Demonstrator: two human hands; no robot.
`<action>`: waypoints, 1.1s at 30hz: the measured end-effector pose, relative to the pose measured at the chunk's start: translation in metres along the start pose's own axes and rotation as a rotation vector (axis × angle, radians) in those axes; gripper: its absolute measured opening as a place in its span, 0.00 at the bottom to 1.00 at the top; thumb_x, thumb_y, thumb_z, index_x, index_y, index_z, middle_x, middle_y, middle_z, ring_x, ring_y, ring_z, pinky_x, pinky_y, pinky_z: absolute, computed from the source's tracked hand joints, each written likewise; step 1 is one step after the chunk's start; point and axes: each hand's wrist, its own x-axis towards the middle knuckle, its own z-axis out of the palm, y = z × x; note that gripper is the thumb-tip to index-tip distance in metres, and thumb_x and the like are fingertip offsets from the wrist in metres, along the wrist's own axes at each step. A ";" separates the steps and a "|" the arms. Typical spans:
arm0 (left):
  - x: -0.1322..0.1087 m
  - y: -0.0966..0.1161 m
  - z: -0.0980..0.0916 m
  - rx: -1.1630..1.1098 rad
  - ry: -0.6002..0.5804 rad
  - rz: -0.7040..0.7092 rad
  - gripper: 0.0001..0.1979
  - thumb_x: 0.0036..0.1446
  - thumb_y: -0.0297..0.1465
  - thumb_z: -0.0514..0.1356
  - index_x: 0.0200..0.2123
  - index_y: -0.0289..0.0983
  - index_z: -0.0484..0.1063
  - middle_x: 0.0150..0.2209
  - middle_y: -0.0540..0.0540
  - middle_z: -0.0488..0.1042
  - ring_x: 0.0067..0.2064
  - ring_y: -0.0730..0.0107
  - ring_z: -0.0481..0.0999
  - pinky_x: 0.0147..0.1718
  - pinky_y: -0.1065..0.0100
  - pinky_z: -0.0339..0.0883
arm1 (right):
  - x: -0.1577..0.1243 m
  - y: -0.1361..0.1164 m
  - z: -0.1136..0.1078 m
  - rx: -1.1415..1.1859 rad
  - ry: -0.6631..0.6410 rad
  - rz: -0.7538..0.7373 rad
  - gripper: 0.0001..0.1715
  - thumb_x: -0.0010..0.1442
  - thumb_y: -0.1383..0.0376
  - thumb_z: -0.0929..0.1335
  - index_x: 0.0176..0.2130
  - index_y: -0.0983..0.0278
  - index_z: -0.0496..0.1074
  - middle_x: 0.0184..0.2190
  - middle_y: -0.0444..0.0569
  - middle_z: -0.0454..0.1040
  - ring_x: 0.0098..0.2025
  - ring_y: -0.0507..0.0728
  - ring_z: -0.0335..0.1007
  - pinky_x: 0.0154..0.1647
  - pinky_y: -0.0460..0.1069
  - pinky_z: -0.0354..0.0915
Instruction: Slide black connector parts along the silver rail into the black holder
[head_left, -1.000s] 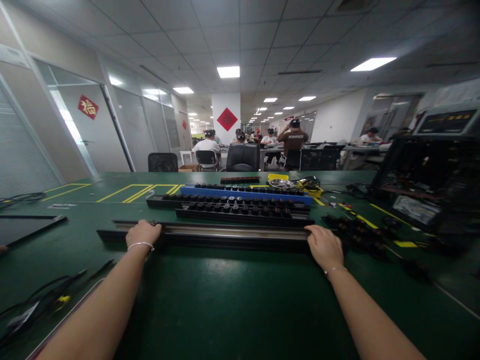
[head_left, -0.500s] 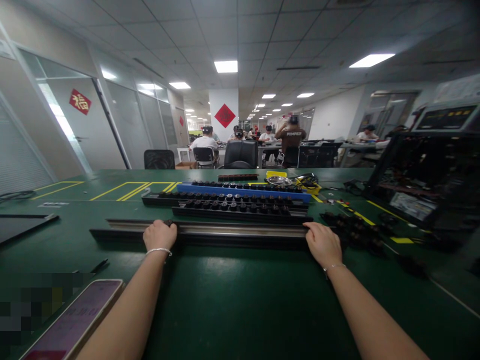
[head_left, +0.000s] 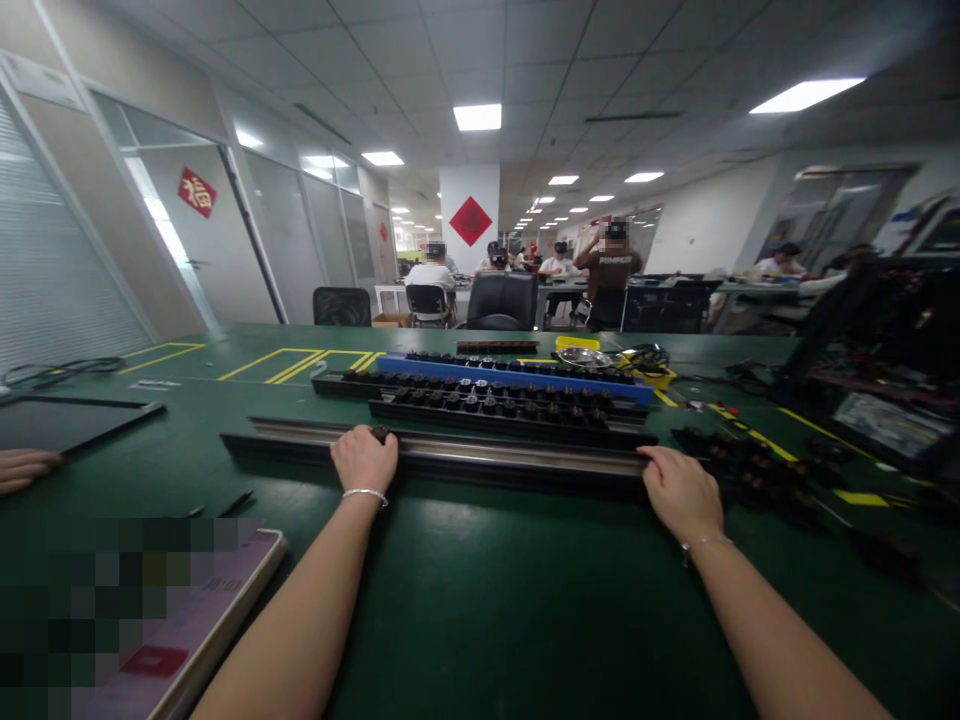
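A long black rail with a silver strip along its top (head_left: 510,455) lies crosswise on the green table. My left hand (head_left: 365,459) rests on the rail left of its middle, fingers curled over a small dark part I cannot make out. Over the rail's right end lies my right hand (head_left: 679,490), its fingers bent over the far edge. Just behind the rail lie two black racks (head_left: 517,408) and a blue one (head_left: 517,372), all filled with rows of small black knobs.
A loose pile of black parts (head_left: 750,465) sits right of my right hand. A phone (head_left: 202,610) lies at the near left, a dark tray (head_left: 67,420) at far left beside another person's hand (head_left: 26,467). A machine (head_left: 885,370) stands at right. Seated people work behind.
My left hand has slid to the right along the rail, from its left end toward the middle. My right hand has stayed on the right end. The camera has shifted a little.
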 end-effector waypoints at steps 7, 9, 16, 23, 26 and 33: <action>-0.012 0.013 0.000 -0.048 0.009 0.076 0.18 0.50 0.41 0.51 0.37 0.33 0.68 0.37 0.38 0.73 0.45 0.53 0.69 0.49 0.57 0.55 | 0.001 0.000 -0.002 -0.007 -0.048 0.024 0.23 0.57 0.64 0.54 0.45 0.60 0.71 0.47 0.49 0.71 0.47 0.59 0.65 0.43 0.55 0.60; -0.013 0.015 -0.001 -0.057 0.007 0.092 0.18 0.50 0.41 0.51 0.36 0.34 0.68 0.37 0.38 0.73 0.45 0.53 0.70 0.49 0.56 0.54 | 0.001 0.000 -0.002 -0.012 -0.049 0.027 0.23 0.57 0.64 0.54 0.45 0.60 0.71 0.47 0.48 0.71 0.47 0.59 0.65 0.43 0.55 0.59; -0.017 0.020 -0.007 -0.091 -0.011 0.108 0.15 0.50 0.42 0.52 0.34 0.36 0.67 0.36 0.40 0.73 0.45 0.55 0.70 0.49 0.56 0.55 | 0.001 0.000 -0.001 -0.021 -0.049 0.023 0.23 0.57 0.64 0.54 0.45 0.61 0.71 0.47 0.48 0.71 0.47 0.59 0.64 0.44 0.55 0.59; -0.024 0.029 -0.007 -0.116 -0.016 0.153 0.15 0.50 0.43 0.52 0.33 0.37 0.67 0.35 0.41 0.74 0.44 0.57 0.71 0.50 0.57 0.54 | 0.001 0.000 0.000 -0.014 -0.024 0.025 0.22 0.58 0.64 0.55 0.44 0.60 0.71 0.46 0.48 0.71 0.47 0.58 0.65 0.44 0.54 0.60; -0.026 0.033 -0.007 -0.126 -0.032 0.177 0.16 0.50 0.44 0.52 0.32 0.37 0.67 0.34 0.42 0.74 0.44 0.57 0.71 0.50 0.57 0.54 | 0.000 0.000 0.001 -0.007 -0.011 0.011 0.21 0.57 0.64 0.55 0.44 0.60 0.71 0.46 0.48 0.72 0.46 0.58 0.65 0.43 0.54 0.60; -0.028 0.038 -0.010 -0.140 -0.069 0.217 0.17 0.50 0.45 0.53 0.32 0.38 0.68 0.33 0.42 0.74 0.43 0.57 0.72 0.48 0.57 0.56 | 0.000 -0.005 -0.002 0.008 -0.007 0.001 0.20 0.58 0.64 0.55 0.42 0.60 0.72 0.44 0.48 0.72 0.45 0.57 0.65 0.43 0.53 0.59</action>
